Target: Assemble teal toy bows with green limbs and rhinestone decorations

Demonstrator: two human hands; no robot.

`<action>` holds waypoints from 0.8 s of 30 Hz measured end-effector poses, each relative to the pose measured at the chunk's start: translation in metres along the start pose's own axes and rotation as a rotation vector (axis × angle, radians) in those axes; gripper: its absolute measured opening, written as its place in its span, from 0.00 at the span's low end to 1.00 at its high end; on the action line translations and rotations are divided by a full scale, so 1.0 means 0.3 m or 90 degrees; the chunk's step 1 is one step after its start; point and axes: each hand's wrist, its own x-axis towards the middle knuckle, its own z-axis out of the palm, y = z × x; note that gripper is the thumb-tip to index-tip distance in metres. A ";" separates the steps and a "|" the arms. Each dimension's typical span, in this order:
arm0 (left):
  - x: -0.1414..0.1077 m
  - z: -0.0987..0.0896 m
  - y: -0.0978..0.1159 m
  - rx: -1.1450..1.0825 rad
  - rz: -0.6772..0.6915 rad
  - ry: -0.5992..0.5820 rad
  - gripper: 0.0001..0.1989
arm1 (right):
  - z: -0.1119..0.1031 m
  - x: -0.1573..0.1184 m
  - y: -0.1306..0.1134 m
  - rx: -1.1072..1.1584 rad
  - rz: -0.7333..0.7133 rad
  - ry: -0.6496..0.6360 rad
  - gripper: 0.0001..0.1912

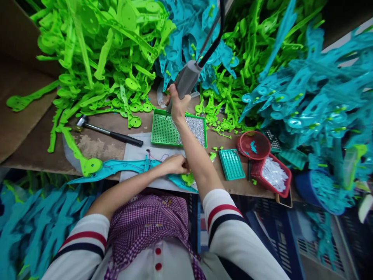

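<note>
My right hand (178, 102) is wrapped round a grey hanging power screwdriver (189, 77), whose tip points down over the left part of a green tray (163, 130) of small silvery screws. Below it, my left hand (176, 164) lies on a long blue plastic part (125, 165), its fingers curled near the part's right end; what they hold, if anything, is hidden. Thin wires and a small dark piece show on the blue part. A green plastic arm (91, 166) touches its left portion, and another green piece (188, 179) is beside my left hand.
A hammer (113, 134) lies left of the tray. To the right are a teal tray (232, 164), a round red basket (253, 145), a red basket of white pieces (274, 174) and a blue tub (305, 184). Green and blue parts are heaped behind.
</note>
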 end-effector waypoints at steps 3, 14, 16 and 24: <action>0.003 0.001 0.000 0.002 -0.006 0.000 0.07 | 0.000 -0.002 0.000 -0.022 0.001 0.008 0.25; 0.007 0.002 -0.013 -0.004 0.006 -0.005 0.08 | -0.005 0.009 -0.036 -0.004 -0.014 0.018 0.30; 0.007 0.003 -0.017 -0.002 0.007 0.000 0.08 | -0.028 0.007 -0.107 -0.021 -0.027 0.051 0.31; 0.013 0.015 -0.042 -0.053 0.038 0.004 0.06 | -0.443 -0.217 -0.383 -0.166 -0.102 0.180 0.29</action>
